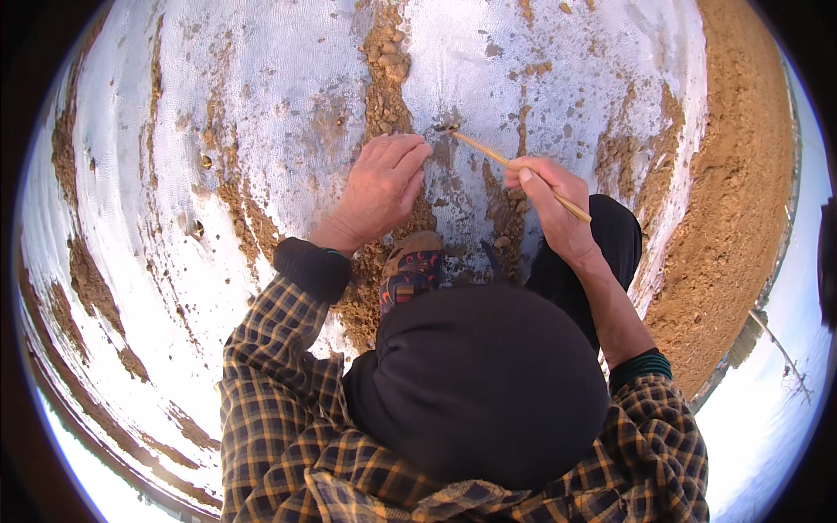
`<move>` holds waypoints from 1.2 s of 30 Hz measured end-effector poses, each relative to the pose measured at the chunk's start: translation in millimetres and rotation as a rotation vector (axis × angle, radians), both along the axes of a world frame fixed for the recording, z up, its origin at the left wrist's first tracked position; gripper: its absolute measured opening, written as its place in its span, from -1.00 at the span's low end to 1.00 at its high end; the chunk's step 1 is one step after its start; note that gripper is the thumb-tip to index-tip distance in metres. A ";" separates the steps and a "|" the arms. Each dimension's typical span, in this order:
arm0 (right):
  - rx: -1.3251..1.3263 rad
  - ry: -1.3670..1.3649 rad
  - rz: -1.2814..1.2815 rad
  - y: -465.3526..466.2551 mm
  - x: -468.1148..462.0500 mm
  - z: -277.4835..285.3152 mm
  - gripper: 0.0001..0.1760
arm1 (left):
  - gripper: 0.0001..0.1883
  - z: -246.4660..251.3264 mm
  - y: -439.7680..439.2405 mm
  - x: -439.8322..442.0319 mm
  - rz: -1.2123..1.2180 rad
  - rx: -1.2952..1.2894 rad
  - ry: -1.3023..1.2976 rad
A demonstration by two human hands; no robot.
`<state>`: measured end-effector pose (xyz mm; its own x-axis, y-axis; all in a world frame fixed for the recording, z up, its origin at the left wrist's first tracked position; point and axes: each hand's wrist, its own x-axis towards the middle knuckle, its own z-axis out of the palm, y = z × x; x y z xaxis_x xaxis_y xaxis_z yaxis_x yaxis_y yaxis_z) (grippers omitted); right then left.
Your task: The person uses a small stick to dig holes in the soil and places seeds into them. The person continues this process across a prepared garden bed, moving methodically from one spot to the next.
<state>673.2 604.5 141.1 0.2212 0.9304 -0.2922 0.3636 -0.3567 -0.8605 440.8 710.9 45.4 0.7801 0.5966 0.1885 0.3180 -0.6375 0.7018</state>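
My right hand [556, 202] grips a thin wooden stick [487, 150]. The stick slants up and left, its tip at a small dark hole [446, 128] in the pale plastic film [458, 72] over the soil. Just left of that hole, my left hand [386, 180] rests low over the film and a strip of loose soil, palm down, fingers close together. Nothing shows in it, though its underside is hidden.
Clods of brown soil [387, 65] lie in a strip between the film sheets. My shoe [412, 268] stands on this strip, below my left hand. Bare earth [732, 196] runs along the right. Small holes [199, 229] dot the film at left.
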 end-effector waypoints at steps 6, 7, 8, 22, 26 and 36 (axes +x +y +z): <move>-0.062 0.100 -0.175 -6.7 14.6 27.5 -0.66 | -0.53 -26.7 11.9 36.0 -0.003 0.168 0.118; -0.017 0.099 -0.211 -4.7 21.4 33.0 -0.66 | -0.54 -30.6 13.4 37.9 -0.004 0.172 0.176; 0.029 0.104 -0.249 -1.6 28.1 37.8 -0.66 | -0.53 -33.7 13.3 39.6 0.027 0.195 0.138; 0.289 0.055 -0.344 87.7 50.6 2.9 -0.64 | -0.47 -35.9 -1.3 50.6 0.126 0.204 0.175; 0.311 0.041 -0.356 112.4 55.0 -11.5 -0.63 | -0.46 -33.5 -0.7 50.8 0.114 0.190 0.180; 0.242 0.150 -0.505 136.6 66.4 -26.5 -0.64 | -0.46 -33.6 0.0 50.8 0.115 0.163 0.170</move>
